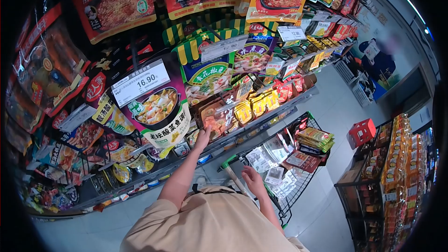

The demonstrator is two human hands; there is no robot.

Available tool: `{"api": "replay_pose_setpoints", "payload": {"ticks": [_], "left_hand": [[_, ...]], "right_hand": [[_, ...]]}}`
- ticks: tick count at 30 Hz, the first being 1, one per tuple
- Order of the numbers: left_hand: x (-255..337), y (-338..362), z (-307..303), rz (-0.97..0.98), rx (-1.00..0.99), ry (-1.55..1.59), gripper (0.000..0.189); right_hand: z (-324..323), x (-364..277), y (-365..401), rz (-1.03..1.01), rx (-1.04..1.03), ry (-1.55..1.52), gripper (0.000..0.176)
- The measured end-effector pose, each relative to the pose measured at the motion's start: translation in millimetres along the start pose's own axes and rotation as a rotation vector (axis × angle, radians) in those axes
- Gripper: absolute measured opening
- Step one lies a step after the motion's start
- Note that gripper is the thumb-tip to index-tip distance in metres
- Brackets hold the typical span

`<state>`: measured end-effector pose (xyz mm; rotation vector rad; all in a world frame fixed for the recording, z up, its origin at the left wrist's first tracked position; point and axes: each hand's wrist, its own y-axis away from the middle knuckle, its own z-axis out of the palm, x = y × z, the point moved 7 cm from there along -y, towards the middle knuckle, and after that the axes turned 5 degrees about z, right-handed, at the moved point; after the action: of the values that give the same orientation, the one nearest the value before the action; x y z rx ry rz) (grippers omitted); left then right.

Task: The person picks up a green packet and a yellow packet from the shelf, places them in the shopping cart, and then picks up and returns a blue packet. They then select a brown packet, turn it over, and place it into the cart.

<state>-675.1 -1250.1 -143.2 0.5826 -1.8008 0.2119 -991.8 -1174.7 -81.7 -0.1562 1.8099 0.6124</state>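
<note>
My left hand reaches to the shelf, its fingers closed at the lower edge of a brown food packet with white characters; part of the grip is hidden. Yellow packets stand just right of it, and a green-and-yellow seasoning pouch hangs above. My right hand holds nothing, its fingers loosely bent and apart, beside the handle of a shopping cart. Inside the cart lie printed paper sheets, a brown-red packet and yellow-green packets.
A large purple pouch with a price tag hangs at my left. More red pouches hang overhead. A red basket and a rack of orange packages stand to the right. Another person is farther down the aisle.
</note>
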Motion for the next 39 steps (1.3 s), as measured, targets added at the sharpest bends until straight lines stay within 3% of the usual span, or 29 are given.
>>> {"api": "replay_pose_setpoints", "payload": {"ticks": [5, 19, 22, 23, 30, 33, 37, 39], "left_hand": [[-41.9, -36.1, 2.3, 0.034, 0.030, -0.052, 0.071], [-10.3, -24.7, -5.7, -0.024, -0.027, -0.027, 0.086], [-7.2, -23.2, -7.5, -0.039, 0.001, -0.051, 0.084], [-6.4, -22.7, -6.5, -0.034, -0.016, -0.067, 0.084], [-4.8, -21.4, -7.2, -0.024, -0.084, -0.080, 0.077], [-50.4, -36.9, -4.8, -0.005, -0.119, 0.050, 0.063], [-79.9, -17.8, -5.6, 0.013, -0.158, 0.011, 0.066], [-97.8, 8.1, -6.2, -0.192, -0.135, 0.173, 0.065]], "right_hand": [[-4.9, 3.9, 2.3, -0.005, 0.024, -0.005, 0.037], [-11.1, 1.7, 11.0, 0.061, 0.055, 0.022, 0.039], [-12.9, -4.0, 15.9, 0.116, 0.061, 0.006, 0.037], [-11.7, 10.5, 10.0, -0.010, 0.086, 0.041, 0.039], [-17.2, 12.6, 20.6, 0.102, 0.106, 0.019, 0.039], [-22.6, 11.9, 28.1, 0.132, 0.111, -0.010, 0.040], [-28.7, 33.0, 31.8, 0.120, 0.167, -0.018, 0.040], [-34.3, 37.0, 36.4, 0.126, 0.210, -0.014, 0.039]]}}
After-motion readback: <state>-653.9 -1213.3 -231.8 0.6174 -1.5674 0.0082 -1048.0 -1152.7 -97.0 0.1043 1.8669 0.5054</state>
